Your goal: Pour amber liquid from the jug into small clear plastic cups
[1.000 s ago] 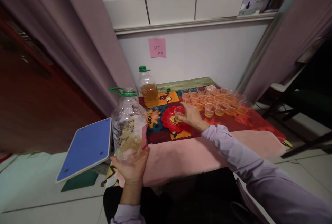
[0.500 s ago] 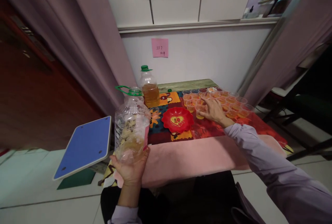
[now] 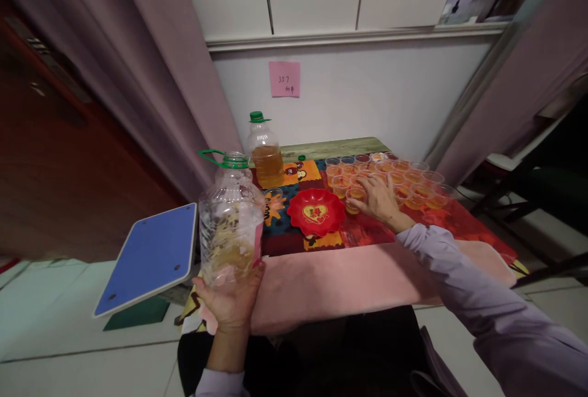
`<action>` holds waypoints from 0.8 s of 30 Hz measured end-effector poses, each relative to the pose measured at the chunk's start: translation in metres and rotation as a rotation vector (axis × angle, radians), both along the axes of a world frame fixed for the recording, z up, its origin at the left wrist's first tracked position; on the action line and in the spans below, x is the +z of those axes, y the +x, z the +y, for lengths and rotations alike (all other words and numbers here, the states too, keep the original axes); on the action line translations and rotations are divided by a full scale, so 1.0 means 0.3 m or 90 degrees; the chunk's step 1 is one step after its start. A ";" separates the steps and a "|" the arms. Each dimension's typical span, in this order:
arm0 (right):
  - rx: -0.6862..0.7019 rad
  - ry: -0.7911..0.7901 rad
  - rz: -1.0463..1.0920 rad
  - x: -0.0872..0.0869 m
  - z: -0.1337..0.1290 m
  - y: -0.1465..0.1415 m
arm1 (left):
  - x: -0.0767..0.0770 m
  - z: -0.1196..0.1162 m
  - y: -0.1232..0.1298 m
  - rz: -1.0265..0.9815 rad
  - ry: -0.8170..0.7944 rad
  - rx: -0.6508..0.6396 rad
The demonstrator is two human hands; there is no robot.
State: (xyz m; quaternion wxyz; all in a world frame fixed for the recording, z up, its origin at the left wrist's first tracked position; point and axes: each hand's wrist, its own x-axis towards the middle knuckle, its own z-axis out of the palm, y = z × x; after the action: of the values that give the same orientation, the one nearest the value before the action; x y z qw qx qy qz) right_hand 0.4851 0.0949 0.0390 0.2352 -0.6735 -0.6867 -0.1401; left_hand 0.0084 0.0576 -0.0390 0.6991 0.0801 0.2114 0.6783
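Note:
My left hand [image 3: 232, 302] cups the base of a large clear plastic jug [image 3: 232, 219] with a green neck ring and handle loop. The jug stands upright, uncapped, with a little pale liquid low inside. At the front left of a cluster of clear plastic cups [image 3: 420, 192], my right hand [image 3: 379, 201] has its thumb and forefinger around the sides of one plastic cup [image 3: 354, 195]. Its other fingers reach over neighbouring cups, several of which hold amber liquid. Left of that hand lies a red scalloped plate [image 3: 316, 225] with a gold heart in its middle.
A second jug [image 3: 269, 164], green-capped and partly full of amber liquid, stands behind the held one. Beside it are a lone clear cup [image 3: 274, 195] and a green cap [image 3: 302, 157]. A blue board [image 3: 149, 259] flanks the table's left side; pink cloth [image 3: 331, 283] covers the front edge.
The view has shifted slightly. My right hand's fingers have settled closer round the front-left cup. My left hand keeps hold of the jug in nearly the same place.

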 end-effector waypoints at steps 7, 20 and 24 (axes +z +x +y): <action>0.194 0.055 0.090 0.148 0.064 -0.240 | 0.042 -0.019 0.022 -0.033 0.015 -0.021; 0.209 -0.192 0.107 0.088 0.288 -0.770 | 0.028 -0.041 0.010 -0.036 -0.077 -0.019; 0.232 -0.136 0.132 0.097 0.260 -0.699 | 0.021 -0.044 0.011 -0.036 -0.069 -0.019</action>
State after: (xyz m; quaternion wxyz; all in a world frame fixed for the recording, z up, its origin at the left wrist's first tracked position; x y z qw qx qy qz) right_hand 0.2754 0.1729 0.0682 0.2529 -0.5703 -0.7800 0.0479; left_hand 0.0115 0.0444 -0.0328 0.7180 0.0260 0.2268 0.6576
